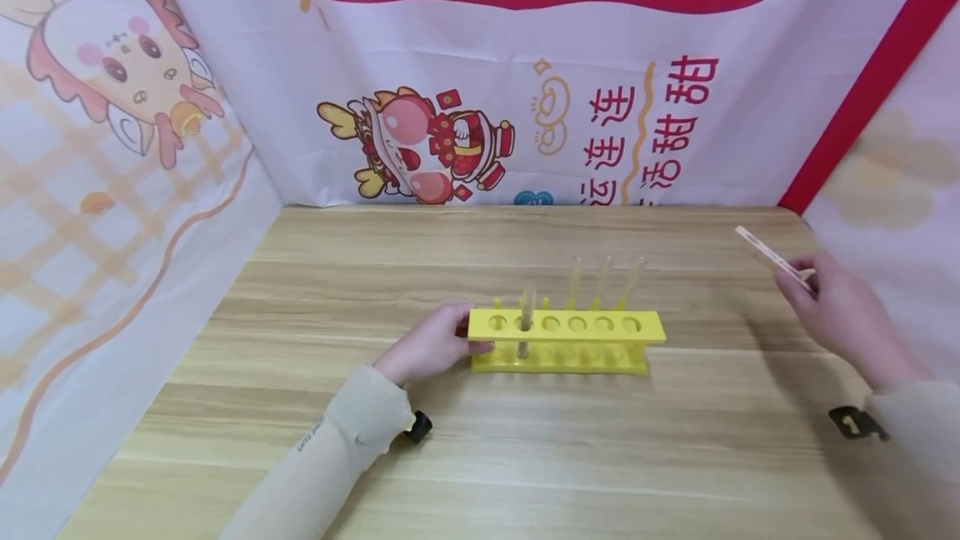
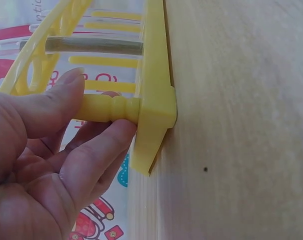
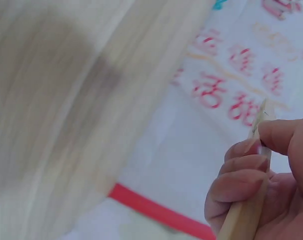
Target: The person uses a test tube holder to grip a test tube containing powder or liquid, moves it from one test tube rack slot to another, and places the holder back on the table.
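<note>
A yellow test tube rack stands on the table, and my left hand holds its left end. Thumb and fingers pinch the rack's end post in the left wrist view. A test tube with greyish-brown contents stands in the second hole from the left. Behind the holes, three clear test tubes sit over the right-hand pegs. Off to the right, above the table, my right hand grips a slim wooden test tube clamp. Its narrow end points up past my thumb in the right wrist view.
The wood-grain table ends at a printed cloth backdrop, with cloth walls on the left and right. A dark wrist strap shows at my right sleeve.
</note>
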Demonstrator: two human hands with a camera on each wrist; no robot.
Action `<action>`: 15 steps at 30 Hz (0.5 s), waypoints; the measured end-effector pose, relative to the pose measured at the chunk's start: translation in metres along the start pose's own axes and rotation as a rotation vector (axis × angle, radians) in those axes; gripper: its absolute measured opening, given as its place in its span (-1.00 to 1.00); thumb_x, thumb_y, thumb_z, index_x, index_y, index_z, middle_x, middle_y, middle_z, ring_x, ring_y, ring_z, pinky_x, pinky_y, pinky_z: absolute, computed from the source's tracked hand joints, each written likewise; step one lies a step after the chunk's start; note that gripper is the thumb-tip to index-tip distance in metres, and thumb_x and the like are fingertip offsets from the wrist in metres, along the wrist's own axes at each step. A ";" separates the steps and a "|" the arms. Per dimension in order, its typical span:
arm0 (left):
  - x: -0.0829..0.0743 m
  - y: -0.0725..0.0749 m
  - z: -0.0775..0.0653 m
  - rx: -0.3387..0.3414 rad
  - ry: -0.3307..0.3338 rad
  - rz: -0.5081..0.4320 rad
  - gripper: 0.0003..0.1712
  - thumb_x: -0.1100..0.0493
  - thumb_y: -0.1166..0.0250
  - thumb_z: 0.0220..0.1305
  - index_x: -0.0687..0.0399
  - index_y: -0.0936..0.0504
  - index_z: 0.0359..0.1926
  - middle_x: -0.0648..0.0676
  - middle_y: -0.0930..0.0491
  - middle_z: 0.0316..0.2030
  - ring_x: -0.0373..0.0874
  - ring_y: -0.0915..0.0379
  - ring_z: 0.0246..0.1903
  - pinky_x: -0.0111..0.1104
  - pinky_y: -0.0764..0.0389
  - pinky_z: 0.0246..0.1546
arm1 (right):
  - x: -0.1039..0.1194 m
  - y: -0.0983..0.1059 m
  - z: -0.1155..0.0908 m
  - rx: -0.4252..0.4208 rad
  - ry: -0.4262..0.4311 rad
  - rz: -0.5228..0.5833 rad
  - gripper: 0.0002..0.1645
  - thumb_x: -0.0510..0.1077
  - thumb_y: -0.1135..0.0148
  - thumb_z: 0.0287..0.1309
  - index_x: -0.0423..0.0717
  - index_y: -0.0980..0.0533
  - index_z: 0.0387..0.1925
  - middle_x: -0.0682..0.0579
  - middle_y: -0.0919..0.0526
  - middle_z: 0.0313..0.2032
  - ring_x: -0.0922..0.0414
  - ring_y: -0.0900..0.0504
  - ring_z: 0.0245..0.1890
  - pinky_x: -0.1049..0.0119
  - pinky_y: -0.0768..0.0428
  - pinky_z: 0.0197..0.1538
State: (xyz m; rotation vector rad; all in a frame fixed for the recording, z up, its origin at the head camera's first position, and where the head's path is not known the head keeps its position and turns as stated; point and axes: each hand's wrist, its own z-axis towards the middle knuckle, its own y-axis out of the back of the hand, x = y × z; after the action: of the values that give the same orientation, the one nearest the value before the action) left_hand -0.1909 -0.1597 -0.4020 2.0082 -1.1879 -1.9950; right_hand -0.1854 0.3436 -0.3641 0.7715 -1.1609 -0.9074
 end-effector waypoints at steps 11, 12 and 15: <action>0.000 -0.001 0.002 0.008 -0.004 -0.010 -0.65 0.22 -0.38 0.28 -0.07 -0.61 0.08 -0.12 -0.63 0.01 -0.21 -0.52 0.03 -0.17 -0.48 0.16 | 0.065 0.006 -0.039 -0.140 0.213 -0.046 -0.84 -0.11 -0.19 0.38 -0.14 -0.54 -0.22 0.16 -0.28 -0.69 0.26 -0.18 -0.72 0.32 -0.16 -0.64; 0.000 -0.001 0.001 0.009 -0.004 -0.011 -0.65 0.22 -0.37 0.28 -0.07 -0.61 0.08 -0.12 -0.63 0.00 -0.21 -0.52 0.02 -0.17 -0.48 0.15 | 0.072 0.005 -0.041 -0.159 0.248 -0.055 -0.87 -0.13 -0.22 0.36 -0.12 -0.53 -0.25 0.18 -0.26 -0.69 0.27 -0.16 -0.72 0.33 -0.15 -0.65; 0.001 -0.001 0.001 0.007 -0.010 -0.011 -0.67 0.22 -0.37 0.29 -0.06 -0.62 0.06 -0.11 -0.64 -0.02 -0.21 -0.53 0.01 -0.18 -0.50 0.13 | 0.093 0.001 -0.047 -0.228 0.352 -0.064 -0.91 -0.20 -0.31 0.27 -0.09 -0.53 -0.32 0.24 -0.23 -0.69 0.31 -0.14 -0.72 0.36 -0.13 -0.65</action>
State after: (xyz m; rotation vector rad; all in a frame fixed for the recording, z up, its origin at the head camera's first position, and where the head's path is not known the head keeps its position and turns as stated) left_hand -0.1913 -0.1588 -0.4036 2.0144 -1.1895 -2.0115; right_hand -0.1262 0.2625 -0.3350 0.7485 -0.7148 -0.8967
